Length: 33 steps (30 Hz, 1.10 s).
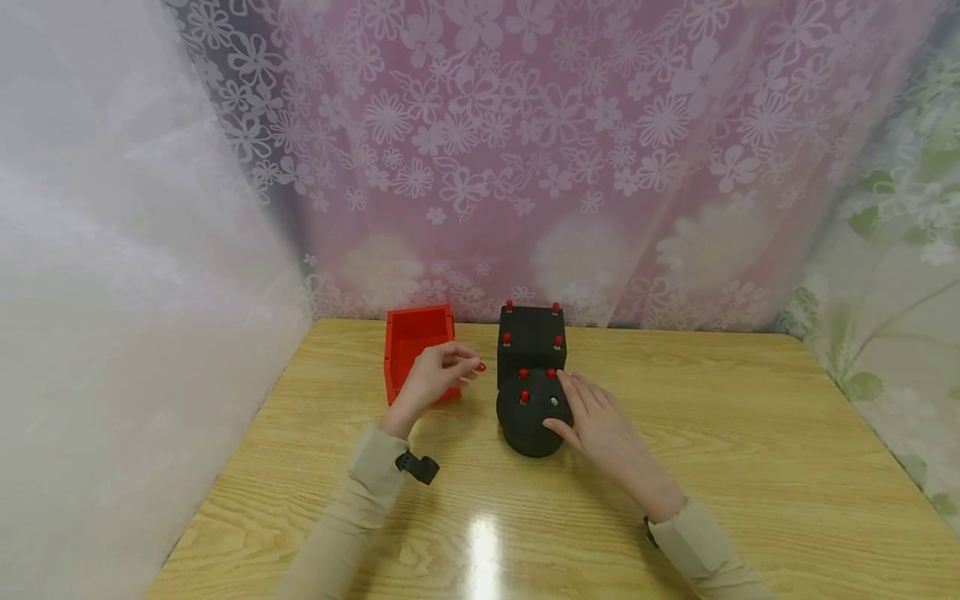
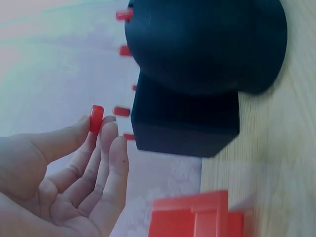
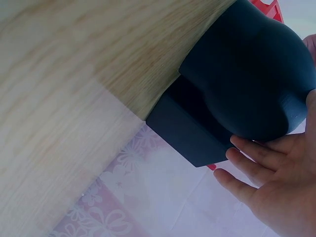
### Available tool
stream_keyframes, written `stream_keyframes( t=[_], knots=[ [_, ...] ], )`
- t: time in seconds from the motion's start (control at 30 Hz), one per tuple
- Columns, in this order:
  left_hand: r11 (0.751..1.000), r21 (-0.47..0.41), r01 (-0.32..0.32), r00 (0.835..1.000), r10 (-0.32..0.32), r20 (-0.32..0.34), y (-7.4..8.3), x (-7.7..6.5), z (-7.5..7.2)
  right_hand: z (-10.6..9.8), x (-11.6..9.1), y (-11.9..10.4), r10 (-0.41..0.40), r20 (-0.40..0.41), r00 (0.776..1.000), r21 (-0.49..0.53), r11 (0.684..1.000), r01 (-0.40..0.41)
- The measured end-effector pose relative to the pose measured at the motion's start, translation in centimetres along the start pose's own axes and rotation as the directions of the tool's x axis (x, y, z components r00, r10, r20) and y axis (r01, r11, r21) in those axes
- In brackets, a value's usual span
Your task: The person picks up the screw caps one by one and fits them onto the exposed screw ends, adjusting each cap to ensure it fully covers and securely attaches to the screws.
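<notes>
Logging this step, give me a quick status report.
Left hand pinches red peg beside red bin. Right hand rests on round black block. Nothing in the way.

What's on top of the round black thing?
The round black block has three small red pegs standing on its top and one pale spot where none stands. The right hand rests flat over its right side, so anything under those fingers is hidden.

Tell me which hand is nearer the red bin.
Left. The left hand, pinching a small red peg, hovers over the red bin. The right hand rests on the round black block, well right of it.
</notes>
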State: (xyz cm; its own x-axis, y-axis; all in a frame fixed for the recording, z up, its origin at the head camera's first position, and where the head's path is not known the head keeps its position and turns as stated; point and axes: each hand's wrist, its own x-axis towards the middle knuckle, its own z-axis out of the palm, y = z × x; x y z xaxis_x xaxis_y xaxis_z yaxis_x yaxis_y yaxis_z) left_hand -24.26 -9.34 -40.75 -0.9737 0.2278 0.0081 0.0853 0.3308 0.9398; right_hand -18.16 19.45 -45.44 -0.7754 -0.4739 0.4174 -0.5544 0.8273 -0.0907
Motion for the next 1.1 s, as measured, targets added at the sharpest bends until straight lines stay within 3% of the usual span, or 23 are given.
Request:
stream_keyframes(
  t=[0.27, 0.47, 0.67, 0.83, 1.1],
  knots=[
    [0.995, -0.049, -0.092, 0.996, 0.091, -0.017, 0.7, -0.9, 2.1, 0.1, 0.0, 0.1, 0.003, -0.002, 1.000, 0.001, 1.000, -0.003],
    [0.977, 0.032, -0.210, 0.977, 0.211, -0.032, 1.4, -1.2, 3.6, 0.1, 0.0, 0.1, -0.010, -0.013, 1.000, -0.011, 1.000, 0.010],
    [0.926, 0.174, -0.336, 0.936, 0.348, -0.042, 2.4, -1.4, 5.0, 0.2, 0.1, 0.2, -0.027, -0.038, 0.999, -0.010, 1.000, 0.027],
    [0.885, 0.226, -0.407, 0.904, 0.425, -0.039, 3.0, -1.4, 6.2, 0.2, 0.1, 0.2, -0.029, -0.045, 0.999, -0.017, 0.999, 0.028],
    [0.831, 0.326, -0.450, 0.875, 0.483, -0.025, 3.7, -1.7, 7.8, 0.2, 0.1, 0.2, -0.049, -0.058, 0.997, -0.044, 0.998, 0.047]
  ],
)
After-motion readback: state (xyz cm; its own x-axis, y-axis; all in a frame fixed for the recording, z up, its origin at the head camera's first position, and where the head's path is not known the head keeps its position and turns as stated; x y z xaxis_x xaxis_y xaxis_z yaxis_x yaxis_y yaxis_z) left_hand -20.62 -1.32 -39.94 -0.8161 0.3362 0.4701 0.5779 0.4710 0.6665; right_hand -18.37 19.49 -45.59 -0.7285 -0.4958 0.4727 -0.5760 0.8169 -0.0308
